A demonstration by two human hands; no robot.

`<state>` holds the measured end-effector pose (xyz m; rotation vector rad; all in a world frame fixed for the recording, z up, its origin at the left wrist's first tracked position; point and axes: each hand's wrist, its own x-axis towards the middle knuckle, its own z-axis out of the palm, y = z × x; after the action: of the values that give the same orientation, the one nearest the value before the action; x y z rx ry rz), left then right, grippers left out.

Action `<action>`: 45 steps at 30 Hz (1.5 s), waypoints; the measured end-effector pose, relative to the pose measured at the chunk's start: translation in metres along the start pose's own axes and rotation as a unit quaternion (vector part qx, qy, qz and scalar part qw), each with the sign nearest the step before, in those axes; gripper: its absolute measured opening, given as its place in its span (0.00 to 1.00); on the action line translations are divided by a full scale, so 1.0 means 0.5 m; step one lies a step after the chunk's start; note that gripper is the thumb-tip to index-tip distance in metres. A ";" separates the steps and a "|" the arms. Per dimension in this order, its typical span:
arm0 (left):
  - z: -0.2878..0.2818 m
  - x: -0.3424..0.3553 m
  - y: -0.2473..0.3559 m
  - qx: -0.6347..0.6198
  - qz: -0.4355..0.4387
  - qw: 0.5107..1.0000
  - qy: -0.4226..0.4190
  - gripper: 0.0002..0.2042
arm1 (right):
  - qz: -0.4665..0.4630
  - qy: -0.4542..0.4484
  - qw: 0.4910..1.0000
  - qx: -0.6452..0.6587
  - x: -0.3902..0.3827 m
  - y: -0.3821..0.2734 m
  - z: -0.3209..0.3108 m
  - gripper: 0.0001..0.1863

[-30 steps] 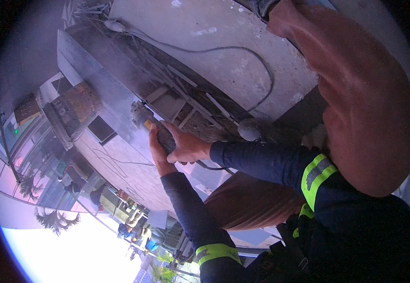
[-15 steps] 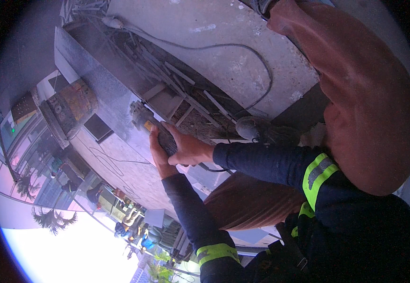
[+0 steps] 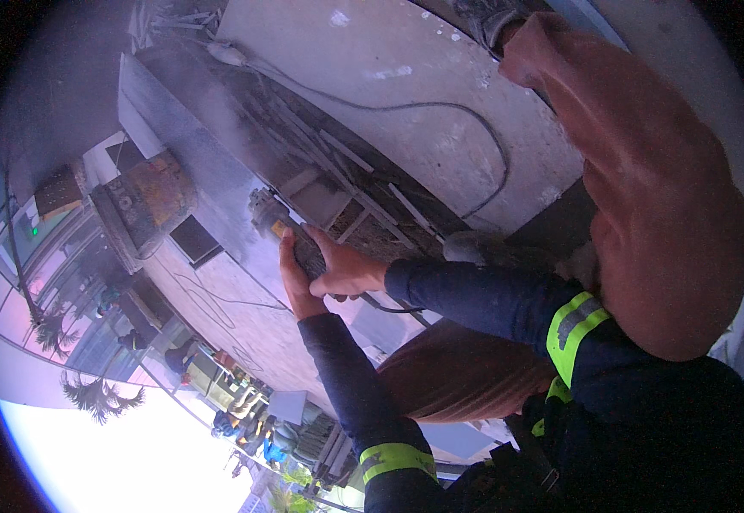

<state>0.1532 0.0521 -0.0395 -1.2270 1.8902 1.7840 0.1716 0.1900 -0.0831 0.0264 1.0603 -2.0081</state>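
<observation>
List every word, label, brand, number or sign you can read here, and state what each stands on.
None can be read clearly.
Yellow patch on the power tool: too small.
Stained bucket: marks too blurred.
Green light: too small.

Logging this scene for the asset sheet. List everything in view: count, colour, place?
Power tool: one, grey with a yellow patch, centre, in both hands.
Tool cord: one, dark, below the right forearm.
Long panel: one, grey, upper left of the tool.
Scrap strips: many, greyish, above the tool.
Pale sheet: one, top centre.
Cable: one, grey, looped over the sheet.
Drum-like container: one, rusty brown and grey, left.
Palms: two, dark, lower left.
Background people: several, too small to count, lower left.
Trousers: one pair, brown, right and lower centre.
Sleeves: two, dark blue, yellow bands.
Left hand, right hand: bare, centre.
</observation>
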 end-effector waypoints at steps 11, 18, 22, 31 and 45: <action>-0.021 0.008 0.008 0.004 -0.024 0.999 -0.042 0.20 | 0.030 -0.035 0.998 0.048 -0.016 -0.031 -0.018 0.64; -0.015 0.005 0.013 0.005 -0.028 0.998 -0.050 0.20 | 0.027 -0.038 0.998 0.036 -0.002 -0.020 -0.018 0.62; -0.007 0.002 0.010 0.012 -0.027 0.999 -0.035 0.20 | 0.028 -0.031 0.999 0.023 -0.006 -0.023 -0.020 0.65; -0.053 0.028 -0.017 -0.015 -0.019 1.000 -0.016 0.21 | 0.046 -0.043 0.998 0.022 -0.008 -0.013 -0.008 0.65; -0.054 0.030 -0.026 0.009 -0.020 0.999 -0.024 0.24 | 0.010 -0.012 1.000 -0.015 0.001 0.009 -0.006 0.62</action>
<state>0.1626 0.0231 -0.0534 -1.1963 1.8383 1.7571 0.1732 0.1907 -0.0882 -0.0023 1.0704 -1.9708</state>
